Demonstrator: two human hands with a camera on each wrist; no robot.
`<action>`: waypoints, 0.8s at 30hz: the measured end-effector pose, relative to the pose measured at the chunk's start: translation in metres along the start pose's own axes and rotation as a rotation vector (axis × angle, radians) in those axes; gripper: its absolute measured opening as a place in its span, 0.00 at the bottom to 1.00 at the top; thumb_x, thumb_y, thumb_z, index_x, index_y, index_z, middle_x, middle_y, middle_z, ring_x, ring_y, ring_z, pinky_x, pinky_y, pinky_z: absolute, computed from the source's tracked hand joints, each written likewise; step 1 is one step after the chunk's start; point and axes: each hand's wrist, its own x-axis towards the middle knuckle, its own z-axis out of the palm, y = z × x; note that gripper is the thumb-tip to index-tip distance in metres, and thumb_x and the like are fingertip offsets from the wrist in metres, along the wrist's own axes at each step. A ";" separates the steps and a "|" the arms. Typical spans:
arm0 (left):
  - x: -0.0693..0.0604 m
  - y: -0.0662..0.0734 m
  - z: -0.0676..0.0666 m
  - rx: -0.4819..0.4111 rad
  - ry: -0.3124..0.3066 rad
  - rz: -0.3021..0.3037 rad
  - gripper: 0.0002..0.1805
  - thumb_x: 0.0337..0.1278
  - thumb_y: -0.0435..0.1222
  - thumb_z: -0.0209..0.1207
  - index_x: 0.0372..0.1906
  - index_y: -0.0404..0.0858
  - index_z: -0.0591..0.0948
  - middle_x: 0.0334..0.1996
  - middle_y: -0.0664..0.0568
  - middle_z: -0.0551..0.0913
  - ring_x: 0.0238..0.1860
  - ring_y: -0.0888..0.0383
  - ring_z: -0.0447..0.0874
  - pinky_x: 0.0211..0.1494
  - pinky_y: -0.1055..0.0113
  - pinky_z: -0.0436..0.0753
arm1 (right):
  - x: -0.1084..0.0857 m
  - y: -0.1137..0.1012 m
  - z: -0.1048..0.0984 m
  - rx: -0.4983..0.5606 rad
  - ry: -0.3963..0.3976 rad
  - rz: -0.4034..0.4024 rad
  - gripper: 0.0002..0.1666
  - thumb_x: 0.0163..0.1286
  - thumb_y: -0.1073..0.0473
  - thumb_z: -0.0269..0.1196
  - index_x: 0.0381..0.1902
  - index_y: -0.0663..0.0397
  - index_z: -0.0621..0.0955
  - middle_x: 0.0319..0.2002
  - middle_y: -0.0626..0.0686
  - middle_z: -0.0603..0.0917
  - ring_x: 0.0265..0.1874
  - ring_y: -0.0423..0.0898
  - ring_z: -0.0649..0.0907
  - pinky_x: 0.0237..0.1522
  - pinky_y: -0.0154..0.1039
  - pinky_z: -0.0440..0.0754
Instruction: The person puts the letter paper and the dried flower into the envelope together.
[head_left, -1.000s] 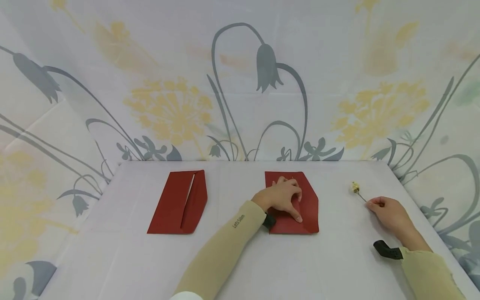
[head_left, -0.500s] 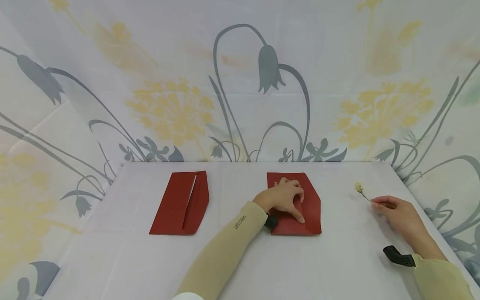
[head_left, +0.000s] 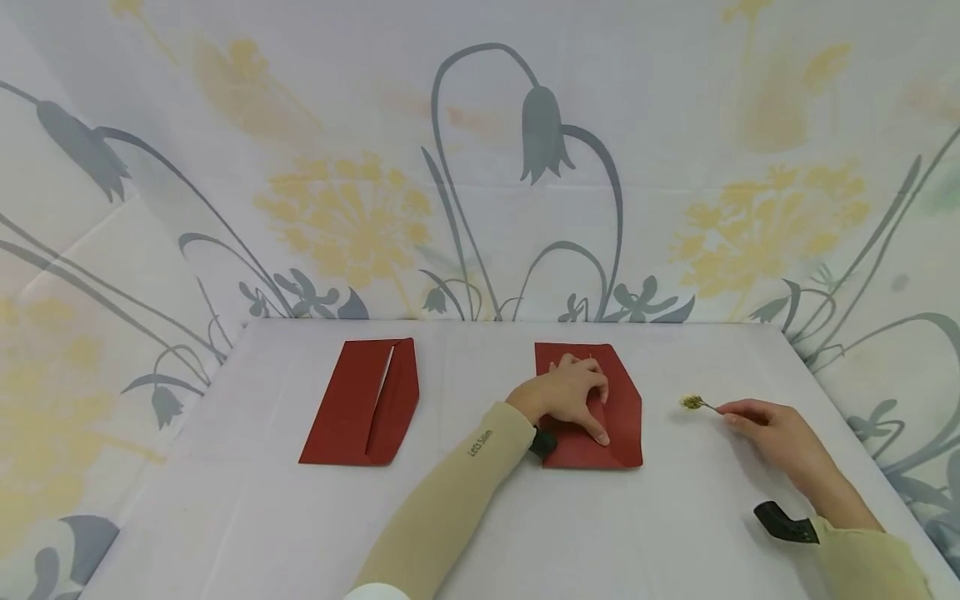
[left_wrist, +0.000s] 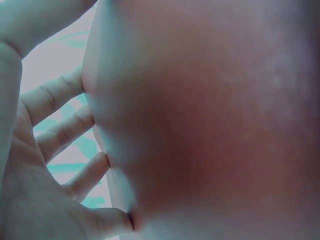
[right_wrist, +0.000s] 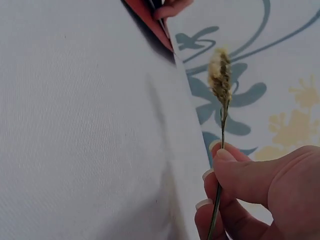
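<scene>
My left hand (head_left: 566, 394) rests on a red paper envelope (head_left: 621, 408), its fingers spread and their tips touching the paper. In the left wrist view the same fingertips (left_wrist: 75, 132) meet a large blurred surface. Off to the right, my right hand (head_left: 780, 442) pinches the thin stem of a small dried flower (head_left: 692, 402) between thumb and fingers. Its pale yellow head points left, above the table and apart from the envelope. The right wrist view shows the flower (right_wrist: 220, 75) upright, with the stem running down past the fingertips.
A second red envelope (head_left: 348, 408) lies at the left, its flap unfolded to the right and a white strip showing at the opening. Both lie on a white table (head_left: 480, 533). A flower-printed cloth (head_left: 360, 125) hangs behind and along the sides.
My right hand has turned the flower so its head swings left and down, from pointing up-left to nearly level. The left hand stays in place on the envelope.
</scene>
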 end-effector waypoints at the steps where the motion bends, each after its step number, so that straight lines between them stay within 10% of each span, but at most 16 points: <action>1: 0.000 0.000 0.000 -0.001 0.001 0.000 0.26 0.37 0.62 0.75 0.35 0.52 0.77 0.49 0.64 0.70 0.64 0.55 0.60 0.71 0.37 0.58 | 0.000 -0.004 0.001 -0.011 0.004 -0.008 0.23 0.76 0.48 0.59 0.54 0.62 0.83 0.56 0.67 0.80 0.44 0.30 0.72 0.39 0.29 0.73; 11: 0.004 0.000 -0.001 0.027 -0.006 -0.010 0.27 0.37 0.63 0.74 0.36 0.53 0.76 0.52 0.64 0.69 0.68 0.55 0.57 0.72 0.39 0.57 | 0.005 -0.047 0.024 0.014 0.008 -0.042 0.19 0.76 0.53 0.59 0.54 0.63 0.80 0.46 0.60 0.84 0.39 0.47 0.79 0.35 0.35 0.76; 24: 0.001 -0.001 0.004 0.012 0.008 -0.008 0.27 0.36 0.63 0.75 0.35 0.53 0.76 0.48 0.64 0.69 0.65 0.57 0.59 0.71 0.37 0.57 | 0.016 -0.086 0.057 0.373 -0.010 0.054 0.23 0.77 0.58 0.57 0.62 0.69 0.74 0.51 0.65 0.80 0.41 0.47 0.81 0.40 0.34 0.85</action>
